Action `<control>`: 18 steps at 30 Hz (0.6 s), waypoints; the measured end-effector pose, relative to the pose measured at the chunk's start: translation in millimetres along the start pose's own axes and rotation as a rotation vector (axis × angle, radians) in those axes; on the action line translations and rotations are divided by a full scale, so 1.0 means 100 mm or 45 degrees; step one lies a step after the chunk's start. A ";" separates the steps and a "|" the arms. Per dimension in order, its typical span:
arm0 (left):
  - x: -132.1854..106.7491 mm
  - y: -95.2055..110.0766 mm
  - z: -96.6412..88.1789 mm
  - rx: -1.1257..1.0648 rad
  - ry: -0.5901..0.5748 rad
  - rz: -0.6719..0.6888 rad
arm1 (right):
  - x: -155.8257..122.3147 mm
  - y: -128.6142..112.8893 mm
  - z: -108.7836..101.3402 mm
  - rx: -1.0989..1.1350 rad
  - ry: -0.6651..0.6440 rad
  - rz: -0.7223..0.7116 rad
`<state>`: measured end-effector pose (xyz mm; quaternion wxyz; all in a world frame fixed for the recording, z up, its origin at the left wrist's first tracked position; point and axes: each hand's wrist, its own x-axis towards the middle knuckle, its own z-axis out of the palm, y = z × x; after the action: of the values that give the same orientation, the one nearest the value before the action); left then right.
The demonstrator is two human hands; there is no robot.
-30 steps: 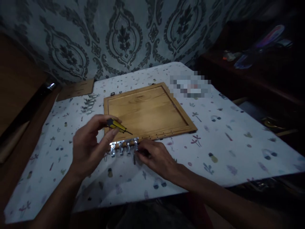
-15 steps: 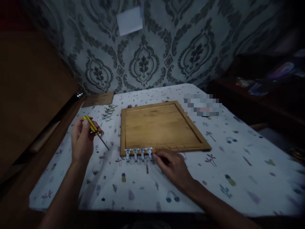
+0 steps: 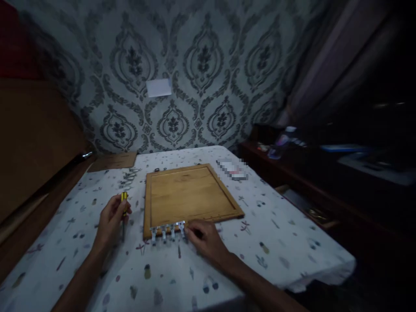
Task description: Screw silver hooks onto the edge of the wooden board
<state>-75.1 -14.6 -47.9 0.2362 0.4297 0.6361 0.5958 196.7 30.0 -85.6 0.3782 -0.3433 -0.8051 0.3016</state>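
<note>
My left hand [image 3: 112, 219] is closed around the yellow-and-black handle of a screwdriver [image 3: 124, 200], whose shaft points down beside the wooden board's near-left corner. Flat on the table lies the wooden board [image 3: 182, 195], framed by a raised border. Along its near edge stands a row of several silvery metal clips [image 3: 164, 232], overhanging the edge. At the right end of that row, the fingertips of my right hand [image 3: 206, 238] are pinched together against the last metal clip [image 3: 181, 227]. My right hand's fingers partly hide their contact with it.
A patterned white cloth [image 3: 162, 277] covers the table. More loose metal pieces [image 3: 128, 177] lie behind my left hand, near a cardboard sheet [image 3: 113, 160]. A blurred-out item [image 3: 232, 169] rests right of the board. A dark cabinet with a bottle [image 3: 282, 141] stands at the right.
The view has tilted up and turned right, so everything sits lower and further left. The screwdriver has swung from slanting to nearly vertical. My right hand stays at the last clip.
</note>
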 end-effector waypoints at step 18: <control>0.12 0.27 1.07 0.693 -0.950 0.923 | 0.10 0.12 -0.17 0.087 0.314 0.063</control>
<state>13.0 52.2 -38.7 0.1067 0.8456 0.4525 0.2623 209.5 48.5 -81.8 0.4782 -0.3843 -0.7331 0.2937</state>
